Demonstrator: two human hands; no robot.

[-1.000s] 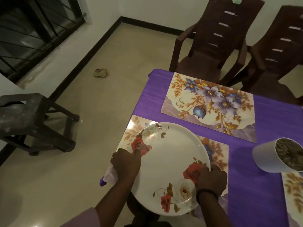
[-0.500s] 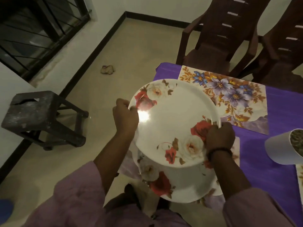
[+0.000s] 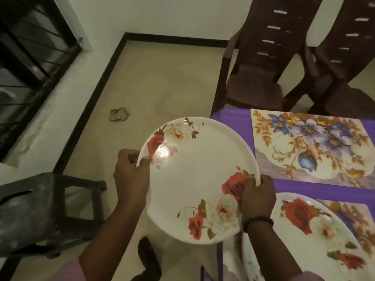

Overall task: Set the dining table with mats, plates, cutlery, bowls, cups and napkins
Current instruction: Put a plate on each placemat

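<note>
I hold a large white plate with red and white roses (image 3: 194,179) in the air beside the table's left corner. My left hand (image 3: 132,179) grips its left rim and my right hand (image 3: 257,201) grips its right rim. A second rose plate (image 3: 308,240) lies on the near floral mat (image 3: 353,218) at the lower right. Further back a floral mat with blue and purple flowers (image 3: 310,147) lies bare on the purple tablecloth (image 3: 229,114).
Two dark brown chairs (image 3: 263,57) (image 3: 345,47) stand behind the table. A dark stool (image 3: 40,209) is on the floor at the left. A small scrap (image 3: 118,114) lies on the beige floor near the wall.
I lifted the top plate off the stack on the near mat and carried it up and left; one plate stays on the mat. The camera swung left, so the white cup left the view.
</note>
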